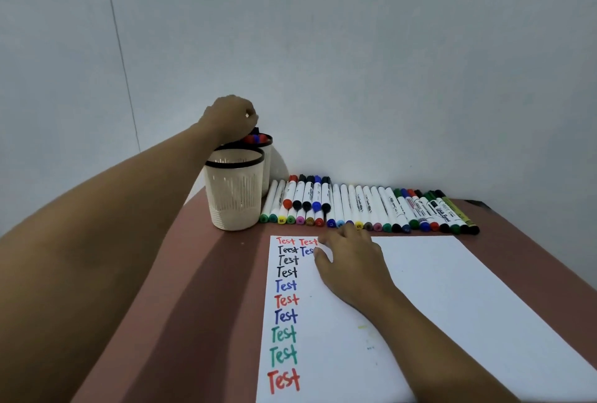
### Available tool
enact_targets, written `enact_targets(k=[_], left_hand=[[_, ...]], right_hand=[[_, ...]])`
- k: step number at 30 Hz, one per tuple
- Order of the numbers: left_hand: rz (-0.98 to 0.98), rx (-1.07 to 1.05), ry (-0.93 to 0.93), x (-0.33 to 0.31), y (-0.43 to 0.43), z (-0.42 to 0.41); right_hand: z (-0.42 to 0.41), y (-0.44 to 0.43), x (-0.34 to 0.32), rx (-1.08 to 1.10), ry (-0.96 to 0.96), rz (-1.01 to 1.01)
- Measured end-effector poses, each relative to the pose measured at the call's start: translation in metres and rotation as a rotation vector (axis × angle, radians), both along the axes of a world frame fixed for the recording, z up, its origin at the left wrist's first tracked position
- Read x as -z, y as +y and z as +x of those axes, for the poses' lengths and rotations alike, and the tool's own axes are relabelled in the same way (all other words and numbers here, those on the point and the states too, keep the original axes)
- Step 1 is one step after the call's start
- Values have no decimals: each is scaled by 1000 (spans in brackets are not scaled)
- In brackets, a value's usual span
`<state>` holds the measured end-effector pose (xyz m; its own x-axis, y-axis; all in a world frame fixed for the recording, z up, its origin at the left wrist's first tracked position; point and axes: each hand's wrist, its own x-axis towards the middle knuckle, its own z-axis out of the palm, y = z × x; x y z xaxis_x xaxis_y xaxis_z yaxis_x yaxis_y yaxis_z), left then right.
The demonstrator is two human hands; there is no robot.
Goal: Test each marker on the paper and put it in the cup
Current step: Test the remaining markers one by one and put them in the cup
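Two hands: left [231, 118] over far cup [267, 167], right [350, 262] on paper [452, 292].

Two cups [234, 195] [267, 161], one paper [452, 289]

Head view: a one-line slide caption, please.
Left hand above the marker-filled rear cup; right hand rests on the paper by the written tests, marker row behind.
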<state>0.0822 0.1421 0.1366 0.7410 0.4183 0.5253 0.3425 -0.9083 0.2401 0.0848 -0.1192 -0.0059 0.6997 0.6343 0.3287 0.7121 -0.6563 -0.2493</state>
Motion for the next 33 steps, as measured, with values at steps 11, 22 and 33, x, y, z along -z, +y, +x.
enact_targets(k=[11,22,33], left_hand=[[-59,332,-337,72,-94,-74],[-139,322,118,142,-91,-83],[-136,338,109,146,-86,-81]], right_hand=[[-3,1,0,15,-36,-33],[22,25,-38,98,7,72],[58,62,-41,331,179,-43]])
